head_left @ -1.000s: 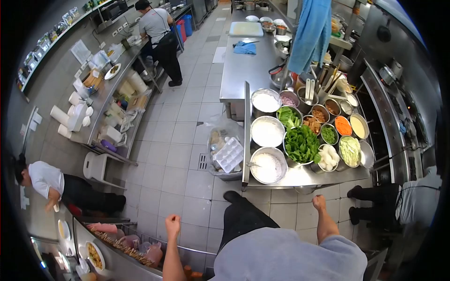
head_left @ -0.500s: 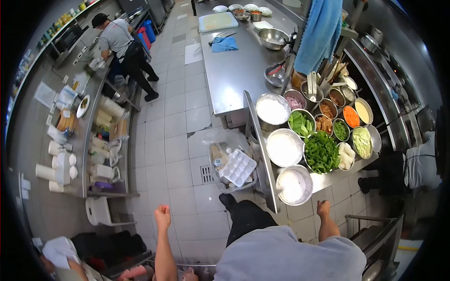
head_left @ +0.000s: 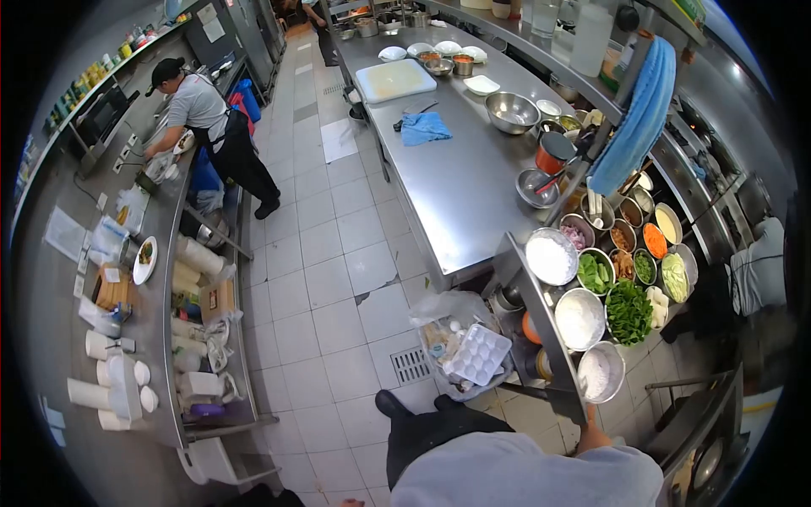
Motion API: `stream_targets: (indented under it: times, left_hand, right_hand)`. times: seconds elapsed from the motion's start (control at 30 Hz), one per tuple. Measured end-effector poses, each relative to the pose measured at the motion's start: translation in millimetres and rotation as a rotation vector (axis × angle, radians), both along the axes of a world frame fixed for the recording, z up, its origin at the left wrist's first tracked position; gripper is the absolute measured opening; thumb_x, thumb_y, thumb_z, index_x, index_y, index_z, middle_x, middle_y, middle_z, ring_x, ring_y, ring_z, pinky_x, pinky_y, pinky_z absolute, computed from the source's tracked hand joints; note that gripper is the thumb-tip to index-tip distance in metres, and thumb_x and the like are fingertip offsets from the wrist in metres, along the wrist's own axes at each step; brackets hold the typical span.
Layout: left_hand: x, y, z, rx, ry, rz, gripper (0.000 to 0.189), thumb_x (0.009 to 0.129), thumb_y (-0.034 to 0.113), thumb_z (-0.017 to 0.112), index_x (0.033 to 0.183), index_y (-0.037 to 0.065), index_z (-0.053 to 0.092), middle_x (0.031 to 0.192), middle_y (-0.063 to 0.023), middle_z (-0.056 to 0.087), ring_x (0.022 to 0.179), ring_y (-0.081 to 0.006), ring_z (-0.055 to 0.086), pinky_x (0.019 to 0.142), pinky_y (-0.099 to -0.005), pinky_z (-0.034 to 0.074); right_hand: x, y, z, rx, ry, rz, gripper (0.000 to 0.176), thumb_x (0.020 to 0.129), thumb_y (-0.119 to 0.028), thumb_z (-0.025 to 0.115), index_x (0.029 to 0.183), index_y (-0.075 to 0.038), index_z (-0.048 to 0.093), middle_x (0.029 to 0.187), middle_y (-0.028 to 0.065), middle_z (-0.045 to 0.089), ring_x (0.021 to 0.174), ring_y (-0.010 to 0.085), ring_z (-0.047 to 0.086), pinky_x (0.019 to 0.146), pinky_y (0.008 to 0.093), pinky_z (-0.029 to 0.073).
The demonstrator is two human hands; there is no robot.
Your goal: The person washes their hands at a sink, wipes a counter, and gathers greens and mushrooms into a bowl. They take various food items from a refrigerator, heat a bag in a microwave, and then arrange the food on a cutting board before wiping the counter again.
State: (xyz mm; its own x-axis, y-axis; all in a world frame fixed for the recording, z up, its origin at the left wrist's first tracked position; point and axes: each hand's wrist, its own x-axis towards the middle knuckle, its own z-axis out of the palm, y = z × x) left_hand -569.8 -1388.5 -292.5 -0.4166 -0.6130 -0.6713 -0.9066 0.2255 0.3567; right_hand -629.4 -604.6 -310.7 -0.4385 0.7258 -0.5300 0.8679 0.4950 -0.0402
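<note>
My right hand [head_left: 592, 432] is low by the front corner of the metal prep counter, just below a round container of white powder [head_left: 601, 373]. Its fingers are partly hidden at the counter's edge. Only a sliver of my left hand [head_left: 352, 503] shows at the bottom border, over the floor. Two more containers of white powder [head_left: 580, 319] line the counter's left side. Beside them stand tubs of dark leafy greens [head_left: 629, 313], cut green leaves [head_left: 595, 272], shredded carrot [head_left: 655, 241] and sliced cabbage [head_left: 675, 279].
A long steel table [head_left: 448, 194] runs ahead with a white cutting board [head_left: 395, 82], a blue cloth [head_left: 426, 128] and a metal bowl [head_left: 513, 112]. A trash bag with an egg tray [head_left: 478, 355] sits beside the counter. A co-worker [head_left: 203, 122] stands at the left counter.
My left hand has dropped from mid-floor to the bottom border. My right hand has come close to the counter corner. The view has shifted, showing more of the far table and shelf.
</note>
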Motion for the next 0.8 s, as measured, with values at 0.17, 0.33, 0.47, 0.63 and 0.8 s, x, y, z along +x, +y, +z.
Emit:
stream_targets:
  times: [0.17, 0.33, 0.47, 0.63, 0.8]
  left_hand:
    - [-68.7, -40.3, 1.5, 0.24, -0.019, 0.25, 0.005, 0.08, 0.004, 0.056, 0.076, 0.003, 0.059, 0.063, -0.0089, 0.058, 0.056, -0.0183, 0.059, 0.041, -0.0318, 0.045]
    - [-216.4, -102.4, -22.3, 0.3, 0.115, 0.108, 0.004, 0.077, 0.006, 0.06, 0.074, 0.002, 0.061, 0.063, -0.0071, 0.059, 0.055, -0.0162, 0.056, 0.044, -0.0318, 0.044]
    - [-379.7, -116.9, -35.4, 0.162, 0.251, -0.225, 0.006, 0.074, 0.007, 0.065, 0.071, 0.001, 0.066, 0.062, -0.003, 0.059, 0.056, -0.0118, 0.053, 0.051, -0.0293, 0.044]
    - [-581.2, -87.5, 1.8, 0.202, 0.358, -0.393, 0.006, 0.076, 0.006, 0.07, 0.077, 0.001, 0.067, 0.071, -0.0056, 0.065, 0.068, -0.0118, 0.058, 0.064, -0.0276, 0.048]
    - [-708.9, -68.9, 57.7, 0.115, 0.411, -0.519, 0.012, 0.079, 0.01, 0.071, 0.081, 0.0, 0.066, 0.073, -0.0064, 0.066, 0.068, -0.0129, 0.059, 0.065, -0.028, 0.048]
  right_hand:
    - [-19.0, -58.8, -69.4, -0.146, -0.39, 0.33, 0.063, 0.089, -0.044, 0.055, 0.136, -0.003, 0.046, 0.141, 0.0159, 0.047, 0.125, 0.0299, 0.05, 0.106, 0.0418, 0.04]
    - [-195.2, -207.2, 73.1, -0.798, -0.429, -0.047, 0.064, 0.081, -0.039, 0.069, 0.127, 0.002, 0.051, 0.113, 0.0207, 0.063, 0.091, 0.031, 0.067, 0.069, 0.0384, 0.058]
    - [-346.5, -275.4, 143.9, -0.657, 0.043, 0.502, 0.043, 0.087, -0.042, 0.059, 0.11, -0.006, 0.065, 0.083, 0.0138, 0.07, 0.078, 0.0286, 0.068, 0.067, 0.0385, 0.053]
    - [-543.9, -303.2, 189.7, -0.678, 0.886, 0.389, 0.035, 0.083, -0.021, 0.067, 0.112, -0.001, 0.063, 0.097, 0.0139, 0.068, 0.089, 0.0238, 0.066, 0.077, 0.0358, 0.052]
    - [-768.5, -259.9, 195.1, -0.243, 1.092, 0.309, 0.068, 0.081, -0.028, 0.071, 0.137, -0.003, 0.041, 0.136, 0.0249, 0.042, 0.12, 0.037, 0.049, 0.098, 0.0418, 0.043]
